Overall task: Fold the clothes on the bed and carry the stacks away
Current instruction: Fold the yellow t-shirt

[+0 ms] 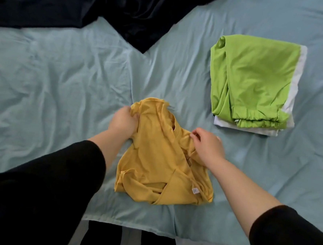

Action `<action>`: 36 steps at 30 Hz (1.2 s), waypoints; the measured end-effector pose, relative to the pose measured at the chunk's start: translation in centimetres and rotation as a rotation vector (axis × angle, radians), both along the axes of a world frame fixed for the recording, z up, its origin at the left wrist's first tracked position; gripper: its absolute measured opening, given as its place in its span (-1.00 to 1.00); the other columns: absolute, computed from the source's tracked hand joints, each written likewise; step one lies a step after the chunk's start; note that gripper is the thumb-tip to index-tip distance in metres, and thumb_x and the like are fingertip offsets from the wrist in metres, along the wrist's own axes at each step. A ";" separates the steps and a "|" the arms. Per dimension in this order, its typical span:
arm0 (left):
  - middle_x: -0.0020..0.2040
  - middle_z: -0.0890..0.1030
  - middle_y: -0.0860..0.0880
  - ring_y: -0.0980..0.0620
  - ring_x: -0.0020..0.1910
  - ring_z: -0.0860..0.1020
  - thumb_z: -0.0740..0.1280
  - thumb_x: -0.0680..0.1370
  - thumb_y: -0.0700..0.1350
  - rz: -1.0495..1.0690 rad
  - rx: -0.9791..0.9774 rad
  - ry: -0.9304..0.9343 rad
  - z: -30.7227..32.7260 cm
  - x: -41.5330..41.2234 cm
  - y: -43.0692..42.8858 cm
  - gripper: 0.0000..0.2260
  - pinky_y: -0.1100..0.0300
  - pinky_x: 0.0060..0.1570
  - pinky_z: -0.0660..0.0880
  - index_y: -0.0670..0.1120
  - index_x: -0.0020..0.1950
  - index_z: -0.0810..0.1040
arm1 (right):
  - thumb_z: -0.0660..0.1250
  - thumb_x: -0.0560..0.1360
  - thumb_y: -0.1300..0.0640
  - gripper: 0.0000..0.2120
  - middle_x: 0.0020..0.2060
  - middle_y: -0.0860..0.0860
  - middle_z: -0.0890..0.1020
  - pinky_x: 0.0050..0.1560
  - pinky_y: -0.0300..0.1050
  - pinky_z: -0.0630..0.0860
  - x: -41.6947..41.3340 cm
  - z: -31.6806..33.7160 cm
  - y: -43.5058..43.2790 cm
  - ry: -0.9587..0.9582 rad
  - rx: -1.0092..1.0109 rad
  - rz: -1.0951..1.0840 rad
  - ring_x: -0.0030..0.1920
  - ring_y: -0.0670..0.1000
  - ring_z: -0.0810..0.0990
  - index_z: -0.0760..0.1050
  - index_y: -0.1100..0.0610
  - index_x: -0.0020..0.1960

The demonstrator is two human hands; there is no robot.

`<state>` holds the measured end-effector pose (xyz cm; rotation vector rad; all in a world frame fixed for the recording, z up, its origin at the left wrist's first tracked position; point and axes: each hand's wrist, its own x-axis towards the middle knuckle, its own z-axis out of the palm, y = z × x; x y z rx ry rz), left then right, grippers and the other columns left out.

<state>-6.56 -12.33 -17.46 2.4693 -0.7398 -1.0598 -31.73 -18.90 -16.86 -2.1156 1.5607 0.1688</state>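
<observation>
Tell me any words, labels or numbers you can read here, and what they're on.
None can be read.
White tag on the yellow shirt: any print is too small and blurred to read.
Green folded garment, dark garment, bedsheet: no lettering visible.

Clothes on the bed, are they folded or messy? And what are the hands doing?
yellow shirt: crumpled, unfolded.
green garment: folded, atop the white one.
white garment: folded, bottom of stack.
dark garment: spread out, unfolded.
bed sheet: wrinkled.
left hand: grips the yellow shirt.
right hand: holds the yellow shirt.
</observation>
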 end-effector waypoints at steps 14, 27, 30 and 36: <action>0.45 0.25 -0.16 -0.19 0.38 0.32 0.29 0.55 -0.06 0.017 -0.039 -0.213 1.4 5.8 -1.3 -0.46 -0.03 0.34 0.28 -0.04 0.50 0.19 | 0.23 0.54 0.22 -0.74 0.10 0.17 0.49 0.13 0.01 0.39 5.0 2.5 -7.7 -0.183 -0.343 -0.044 0.10 0.17 0.48 0.54 0.16 0.20; 0.28 0.41 0.06 -0.04 0.21 0.46 0.29 0.52 -0.06 -1.048 0.032 -0.217 0.4 -3.1 14.5 -0.58 0.10 0.04 0.42 0.13 0.37 0.34 | 0.30 0.43 0.16 -0.94 -0.20 -0.10 0.51 -0.01 -0.14 0.27 -2.6 0.1 8.7 -0.091 0.269 0.110 -0.06 0.00 0.48 0.53 0.03 -0.14; 0.16 0.49 0.06 -0.03 0.16 0.48 0.24 0.53 0.00 -1.051 0.112 -0.173 1.5 -2.2 15.4 -0.69 0.08 -0.02 0.45 0.13 0.28 0.44 | 0.28 0.44 0.18 -0.89 -0.13 -0.11 0.59 0.06 -0.16 0.25 -6.0 1.0 10.4 0.002 0.279 0.226 0.01 0.00 0.52 0.56 0.02 -0.11; 0.11 0.55 0.16 0.10 0.14 0.51 0.27 0.49 0.27 -1.083 0.354 0.025 2.9 -1.1 15.4 -0.68 0.20 -0.03 0.43 0.18 0.16 0.55 | 0.22 0.48 0.17 -0.72 0.07 -0.19 0.63 0.20 -0.22 0.33 -8.9 2.5 12.3 0.136 0.481 0.320 0.17 -0.11 0.52 0.61 -0.06 0.07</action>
